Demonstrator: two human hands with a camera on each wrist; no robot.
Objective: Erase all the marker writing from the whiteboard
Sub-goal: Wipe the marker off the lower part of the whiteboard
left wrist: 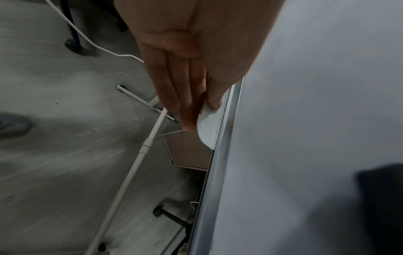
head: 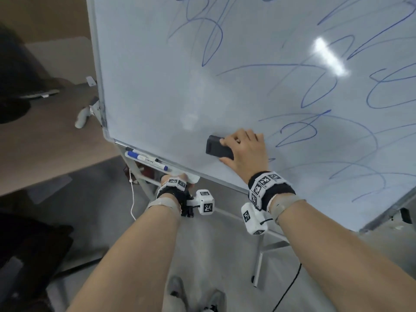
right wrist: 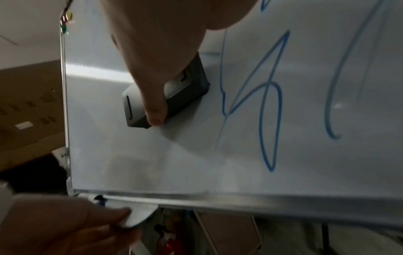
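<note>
A whiteboard (head: 157, 75) on a stand carries blue marker scribbles (head: 315, 86) over its middle and right; its lower left part is wiped. My right hand (head: 245, 152) grips a dark grey eraser (head: 217, 147) and presses it flat on the board near the bottom edge. In the right wrist view the eraser (right wrist: 187, 93) sits just left of blue strokes (right wrist: 268, 107). My left hand (head: 174, 177) holds the end of the white marker tray (left wrist: 209, 127) under the board, thumb on top and fingers (left wrist: 172, 89) beneath.
Two markers (head: 146, 157) lie in the tray at the board's lower left. The stand's white legs (head: 258, 262) spread over the grey floor. A white cable (head: 132, 194) hangs by the stand and a black cable (head: 290, 287) runs across the floor. A brown table (head: 45, 149) stands at left.
</note>
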